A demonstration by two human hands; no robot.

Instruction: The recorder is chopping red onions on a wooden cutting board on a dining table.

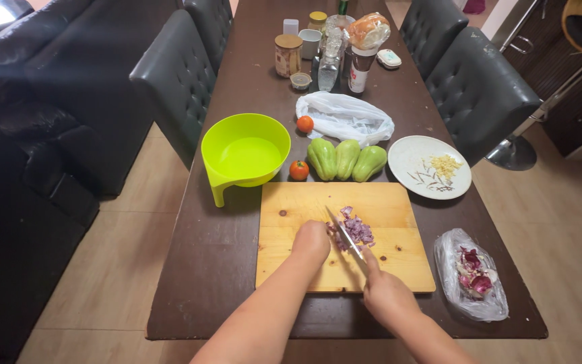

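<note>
A wooden cutting board (304,202) lies on the dark table (223,256). On it sits a small pile of chopped purple onion (356,230). My right hand (385,290) grips the handle of a knife (342,232), whose blade slants up over the pile. My left hand (311,241) rests curled on the board, touching the left side of the onion pile.
Behind the board stand a lime green bowl (245,152), two tomatoes (298,170), three green chayotes (345,159), a white plate (419,158) with minced garlic and a white plastic bag (345,116). A clear bag of onion peels (471,275) lies right. Jars and bottles (325,47) stand far back; chairs flank the table.
</note>
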